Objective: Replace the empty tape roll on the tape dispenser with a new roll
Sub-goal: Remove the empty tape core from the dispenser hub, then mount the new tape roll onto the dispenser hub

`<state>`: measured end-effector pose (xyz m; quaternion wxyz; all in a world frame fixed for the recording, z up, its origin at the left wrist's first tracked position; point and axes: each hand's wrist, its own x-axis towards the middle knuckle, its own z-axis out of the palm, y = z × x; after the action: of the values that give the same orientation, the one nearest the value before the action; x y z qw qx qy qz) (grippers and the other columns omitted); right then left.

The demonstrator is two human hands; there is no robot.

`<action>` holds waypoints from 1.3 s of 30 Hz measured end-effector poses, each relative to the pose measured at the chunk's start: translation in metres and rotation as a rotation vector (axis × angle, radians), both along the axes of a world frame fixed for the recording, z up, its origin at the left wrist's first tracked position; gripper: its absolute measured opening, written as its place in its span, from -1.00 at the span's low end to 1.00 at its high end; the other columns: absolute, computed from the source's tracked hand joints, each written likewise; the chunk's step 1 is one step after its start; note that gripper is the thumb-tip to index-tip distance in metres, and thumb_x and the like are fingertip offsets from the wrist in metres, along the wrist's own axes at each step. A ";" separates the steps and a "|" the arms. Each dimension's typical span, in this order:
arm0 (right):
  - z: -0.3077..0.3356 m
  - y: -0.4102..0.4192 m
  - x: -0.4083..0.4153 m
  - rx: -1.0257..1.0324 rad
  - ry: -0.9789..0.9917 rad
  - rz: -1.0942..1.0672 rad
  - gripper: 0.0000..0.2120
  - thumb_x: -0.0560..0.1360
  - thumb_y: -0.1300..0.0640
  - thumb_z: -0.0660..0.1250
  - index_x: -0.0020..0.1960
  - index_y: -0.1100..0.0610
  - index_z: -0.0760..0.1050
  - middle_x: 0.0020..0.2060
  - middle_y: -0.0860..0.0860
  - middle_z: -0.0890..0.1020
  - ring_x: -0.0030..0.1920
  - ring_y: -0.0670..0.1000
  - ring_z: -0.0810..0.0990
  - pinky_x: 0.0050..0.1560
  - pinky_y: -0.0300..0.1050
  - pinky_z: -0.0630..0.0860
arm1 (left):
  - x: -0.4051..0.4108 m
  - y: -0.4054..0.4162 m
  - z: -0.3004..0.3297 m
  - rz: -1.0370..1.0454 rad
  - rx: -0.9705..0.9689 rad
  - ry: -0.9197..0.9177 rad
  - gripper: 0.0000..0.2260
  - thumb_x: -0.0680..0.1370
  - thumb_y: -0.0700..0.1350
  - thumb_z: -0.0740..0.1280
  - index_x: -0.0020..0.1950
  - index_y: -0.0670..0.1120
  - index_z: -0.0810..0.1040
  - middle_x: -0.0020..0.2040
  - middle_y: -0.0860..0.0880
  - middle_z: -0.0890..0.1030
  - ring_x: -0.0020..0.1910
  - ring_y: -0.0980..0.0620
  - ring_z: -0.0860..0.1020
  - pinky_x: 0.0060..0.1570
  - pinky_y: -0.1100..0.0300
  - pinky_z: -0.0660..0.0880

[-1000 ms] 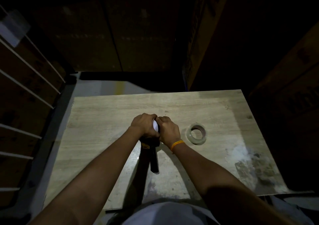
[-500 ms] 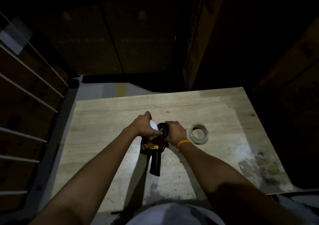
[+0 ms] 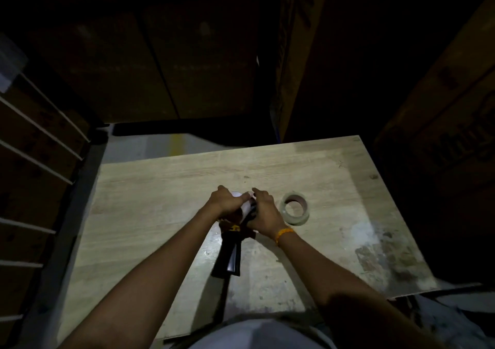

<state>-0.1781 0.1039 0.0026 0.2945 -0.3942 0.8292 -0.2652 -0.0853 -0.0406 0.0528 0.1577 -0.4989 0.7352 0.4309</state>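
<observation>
The tape dispenser (image 3: pixel 231 257) sits near the middle of the wooden table (image 3: pixel 150 204), its black handle pointing toward me and a yellow part just under my hands. My left hand (image 3: pixel 227 201) is closed on a white roll (image 3: pixel 245 206) at the dispenser's head. My right hand (image 3: pixel 263 213), with an orange band on the wrist, grips the head from the right side, its fingertips touching the white roll. The head itself is mostly hidden by both hands. A clear tape roll (image 3: pixel 294 209) lies flat on the table just right of my right hand.
Large cardboard boxes (image 3: pixel 442 134) stand in the dark behind and to the right of the table. A rack with white bars (image 3: pixel 40 161) is on the left. The table's near right part (image 3: pixel 385 257) is stained.
Half a second ago the hands were slightly apart, showing the black hub. Now they are pressed together again, with the white roll between them. The handle has tilted slightly.
</observation>
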 end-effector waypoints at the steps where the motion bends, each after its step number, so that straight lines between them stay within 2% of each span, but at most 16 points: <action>1: 0.004 0.006 0.005 -0.057 0.003 0.016 0.07 0.27 -0.06 0.58 0.62 0.12 0.11 0.43 0.13 0.36 0.44 0.14 0.32 0.33 0.03 0.45 | 0.000 0.002 -0.002 0.030 0.021 -0.006 0.10 0.39 0.51 0.35 0.60 -0.29 0.19 0.50 -0.24 0.43 0.37 -0.25 0.52 0.14 -0.01 0.60; 4: 0.023 0.031 0.018 -0.226 0.081 0.056 0.07 0.32 -0.14 0.57 0.64 0.06 0.05 0.47 0.04 0.33 0.46 0.02 0.33 0.37 -0.13 0.42 | -0.009 0.018 -0.001 0.041 0.068 -0.002 -0.27 0.53 0.39 0.30 0.35 -0.23 0.55 0.21 -0.18 0.63 0.17 -0.22 0.65 -0.03 0.06 0.57; 6: 0.025 0.048 0.020 -0.268 0.167 0.041 -0.07 0.36 -0.10 0.49 0.61 0.10 0.16 0.43 0.07 0.39 0.43 0.05 0.39 0.38 -0.08 0.45 | -0.018 0.033 0.003 -0.019 0.139 0.035 -0.48 0.64 0.25 0.18 0.19 -0.17 0.63 0.10 -0.23 0.68 -0.05 -0.20 0.69 -0.08 0.06 0.58; 8: 0.021 0.066 0.019 -0.253 0.217 -0.021 -0.19 0.36 -0.05 0.46 0.55 0.10 0.29 0.38 0.09 0.42 0.38 0.09 0.42 0.32 0.04 0.51 | -0.023 0.043 -0.007 -0.060 0.206 0.043 -0.52 0.66 0.20 0.07 0.11 -0.13 0.63 0.08 -0.29 0.67 0.01 -0.22 0.66 0.03 0.04 0.55; 10: 0.012 0.085 0.014 -0.200 0.235 -0.086 -0.20 0.34 -0.10 0.52 0.51 0.08 0.35 0.38 0.10 0.41 0.37 0.08 0.42 0.24 0.03 0.56 | -0.026 0.052 -0.018 -0.019 0.364 0.064 -0.41 0.57 0.32 0.08 0.03 -0.16 0.63 0.08 -0.34 0.67 0.11 -0.25 0.66 0.23 -0.08 0.58; 11: 0.008 0.094 0.011 -0.174 0.256 -0.110 -0.20 0.33 -0.15 0.53 0.48 0.08 0.38 0.37 0.10 0.41 0.35 0.07 0.42 0.20 -0.01 0.58 | -0.025 0.057 -0.020 -0.018 0.425 0.071 -0.42 0.57 0.31 0.11 0.07 -0.18 0.61 0.11 -0.34 0.66 0.14 -0.26 0.65 0.25 -0.16 0.59; 14: 0.004 0.114 0.006 -0.093 0.341 -0.150 -0.24 0.27 -0.27 0.52 0.35 0.08 0.48 0.22 0.09 0.45 0.21 0.09 0.43 0.07 -0.02 0.59 | -0.024 0.069 -0.018 -0.067 0.461 0.067 -0.71 0.69 -0.07 0.21 0.35 -0.21 0.43 0.25 -0.31 0.52 0.21 -0.27 0.59 0.18 -0.14 0.61; 16: 0.003 0.123 0.007 -0.030 0.380 -0.178 -0.25 0.23 -0.31 0.49 0.29 0.04 0.48 0.14 0.06 0.45 0.14 0.09 0.44 0.00 0.03 0.58 | -0.020 0.077 -0.012 -0.073 0.405 0.090 -0.71 0.68 -0.12 0.28 0.34 -0.25 0.43 0.16 -0.28 0.56 0.12 -0.25 0.61 0.08 -0.09 0.59; 19: -0.001 0.135 0.014 0.067 0.391 -0.251 -0.30 0.19 -0.38 0.44 0.18 0.00 0.46 0.06 0.03 0.47 0.08 0.07 0.48 -0.07 0.01 0.58 | -0.011 0.081 -0.010 -0.131 0.317 0.138 -0.69 0.71 0.02 0.24 0.11 -0.24 0.53 0.01 -0.24 0.68 -0.05 -0.20 0.67 -0.03 -0.02 0.59; 23: -0.008 0.149 0.020 0.195 0.346 -0.363 -0.33 0.11 -0.43 0.41 0.03 -0.02 0.43 -0.03 -0.02 0.50 0.05 0.08 0.55 -0.11 0.02 0.60 | 0.009 0.074 -0.018 -0.224 0.292 0.131 -0.76 0.67 -0.10 0.29 -0.05 -0.26 0.56 -0.11 -0.23 0.65 -0.16 -0.18 0.65 -0.14 -0.01 0.53; 26: -0.010 0.154 0.021 0.206 0.291 -0.355 -0.21 0.10 -0.46 0.43 0.16 -0.01 0.44 0.06 -0.03 0.52 0.15 0.07 0.53 0.00 0.04 0.61 | 0.021 0.072 -0.021 -0.219 0.259 0.133 -0.81 0.64 -0.11 0.32 -0.13 -0.16 0.57 -0.15 -0.15 0.65 -0.25 -0.06 0.63 -0.23 0.09 0.49; 29: -0.002 0.150 0.022 0.174 0.297 -0.370 0.03 0.12 -0.60 0.37 0.36 0.06 0.42 0.20 -0.03 0.51 0.28 0.04 0.47 0.17 0.03 0.58 | 0.028 0.068 -0.023 -0.203 0.223 0.149 -0.82 0.61 -0.13 0.34 -0.18 -0.13 0.59 -0.09 -0.21 0.71 -0.15 -0.18 0.71 -0.24 0.02 0.57; 32: 0.009 0.139 0.011 0.109 0.309 -0.471 -0.01 0.23 -0.61 0.31 0.35 0.13 0.40 0.19 0.04 0.52 0.29 0.11 0.47 0.16 0.09 0.57 | 0.034 0.066 -0.019 -0.167 0.189 0.195 -0.91 0.61 -0.21 0.36 -0.08 -0.17 0.61 -0.11 -0.12 0.70 -0.09 -0.15 0.73 -0.08 0.00 0.66; 34: 0.015 0.128 -0.004 0.085 0.333 -0.492 -0.08 0.25 -0.56 0.34 0.31 0.13 0.41 0.18 0.07 0.51 0.27 0.15 0.47 0.13 0.10 0.58 | 0.039 0.065 -0.018 -0.132 0.183 0.231 -0.92 0.63 -0.24 0.34 -0.04 -0.21 0.59 -0.09 -0.17 0.68 -0.18 -0.08 0.70 -0.12 0.05 0.66; 36: 0.021 0.115 -0.020 0.092 0.360 -0.462 -0.10 0.24 -0.50 0.38 0.32 0.14 0.40 0.20 0.10 0.49 0.26 0.17 0.46 0.12 0.11 0.58 | 0.047 0.061 -0.019 -0.092 0.151 0.237 -0.88 0.65 -0.22 0.32 -0.05 -0.23 0.57 -0.10 -0.22 0.67 -0.26 0.00 0.68 -0.19 0.09 0.67; 39: 0.018 0.095 -0.044 0.180 0.363 -0.385 -0.02 0.20 -0.47 0.41 0.39 0.16 0.38 0.26 0.11 0.45 0.29 0.19 0.44 0.14 0.12 0.58 | 0.062 0.052 -0.026 -0.078 0.059 0.169 -0.74 0.60 -0.12 0.34 -0.15 -0.29 0.64 -0.21 -0.21 0.72 -0.27 -0.07 0.70 -0.11 -0.01 0.69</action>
<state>-0.2218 0.1987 0.0210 0.1189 -0.2429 0.9482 -0.1666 -0.0234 0.0113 0.0263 0.1266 -0.4269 0.7519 0.4862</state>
